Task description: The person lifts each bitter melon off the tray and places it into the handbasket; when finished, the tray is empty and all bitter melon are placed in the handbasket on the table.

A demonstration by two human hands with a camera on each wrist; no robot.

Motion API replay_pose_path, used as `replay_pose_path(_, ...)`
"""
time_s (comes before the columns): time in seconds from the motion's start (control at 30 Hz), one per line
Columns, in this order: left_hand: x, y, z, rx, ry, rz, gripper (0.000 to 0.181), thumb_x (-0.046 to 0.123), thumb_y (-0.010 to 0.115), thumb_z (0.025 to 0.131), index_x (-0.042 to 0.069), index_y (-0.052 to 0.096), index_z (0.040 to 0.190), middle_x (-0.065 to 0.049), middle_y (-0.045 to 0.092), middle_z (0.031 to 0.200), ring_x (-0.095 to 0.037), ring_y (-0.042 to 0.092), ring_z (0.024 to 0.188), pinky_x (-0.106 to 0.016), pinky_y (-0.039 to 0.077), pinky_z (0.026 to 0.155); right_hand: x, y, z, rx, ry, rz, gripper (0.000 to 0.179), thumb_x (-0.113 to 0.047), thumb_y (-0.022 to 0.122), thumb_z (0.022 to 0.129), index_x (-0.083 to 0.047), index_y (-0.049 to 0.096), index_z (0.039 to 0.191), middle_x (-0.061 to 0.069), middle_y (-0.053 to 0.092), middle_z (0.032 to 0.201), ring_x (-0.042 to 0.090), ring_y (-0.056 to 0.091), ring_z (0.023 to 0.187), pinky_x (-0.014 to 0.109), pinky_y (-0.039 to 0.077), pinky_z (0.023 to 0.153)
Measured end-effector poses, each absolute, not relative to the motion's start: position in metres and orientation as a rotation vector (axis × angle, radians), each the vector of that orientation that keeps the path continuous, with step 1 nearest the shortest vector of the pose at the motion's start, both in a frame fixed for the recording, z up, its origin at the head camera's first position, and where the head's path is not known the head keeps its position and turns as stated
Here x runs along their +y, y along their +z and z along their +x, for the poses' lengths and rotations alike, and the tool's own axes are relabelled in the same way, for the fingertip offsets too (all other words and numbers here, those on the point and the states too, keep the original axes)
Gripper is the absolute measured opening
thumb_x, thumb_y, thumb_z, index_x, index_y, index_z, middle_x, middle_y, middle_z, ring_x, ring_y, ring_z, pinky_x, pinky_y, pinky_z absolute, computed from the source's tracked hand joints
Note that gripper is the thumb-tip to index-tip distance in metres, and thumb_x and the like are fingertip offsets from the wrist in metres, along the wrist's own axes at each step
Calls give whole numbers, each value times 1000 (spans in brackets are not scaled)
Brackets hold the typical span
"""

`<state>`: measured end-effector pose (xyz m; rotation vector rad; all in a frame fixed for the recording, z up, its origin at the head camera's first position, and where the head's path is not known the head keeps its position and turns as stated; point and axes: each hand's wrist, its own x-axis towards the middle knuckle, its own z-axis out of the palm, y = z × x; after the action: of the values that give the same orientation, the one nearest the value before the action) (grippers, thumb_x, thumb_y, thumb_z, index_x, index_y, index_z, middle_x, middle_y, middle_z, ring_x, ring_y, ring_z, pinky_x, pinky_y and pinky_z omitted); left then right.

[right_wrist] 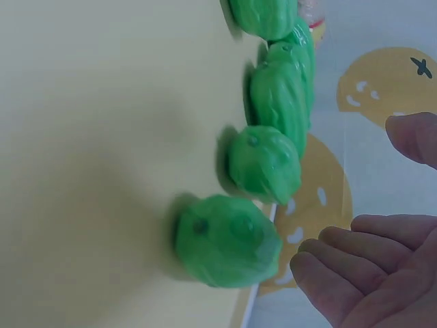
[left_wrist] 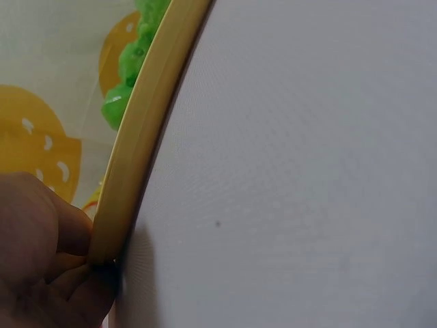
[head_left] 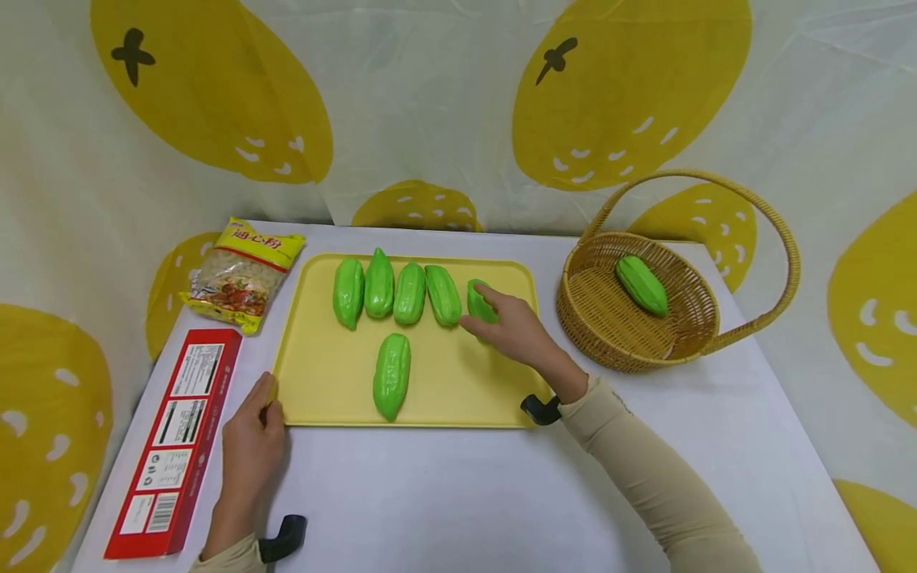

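Green gourd [head_left: 483, 309], the rightmost of the far row on the yellow tray [head_left: 466, 382], lies at the fingers of the right hand [head_left: 514, 327], far and left of its wrist, its long axis apparently running near to far, though partly hidden. That nearer hand is spread, thumb well apart from fingers, holding nothing; the left hand [head_left: 252, 438] grips the tray at its near left corner.

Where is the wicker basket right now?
In the head view, the wicker basket stands at the right, beside the yellow tray, with one green vegetable inside.
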<state>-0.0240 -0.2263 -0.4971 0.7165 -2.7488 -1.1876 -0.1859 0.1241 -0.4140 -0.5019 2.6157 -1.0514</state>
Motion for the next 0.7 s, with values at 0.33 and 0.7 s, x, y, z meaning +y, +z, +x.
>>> replay_pose_path(0.33,-226,-498,-25,-2739,-1178,718,54,13,46,108,16,29,159,-2,32,166,-25,32,155,-52,40,120,108,-426,-173,2579,-1059,-506,74,-43,64,98,-4,41,156,21,50,153,39,51,141,54,48,112)
replay_pose_path(0.7,-225,-498,-25,-2734,-1193,739,54,13,46,108,16,29,160,-1,32,167,-25,32,155,-52,39,120,88,-441,-154,2474,-1102,-554,77,-44,64,99,0,37,156,18,44,159,39,55,138,49,49,114)
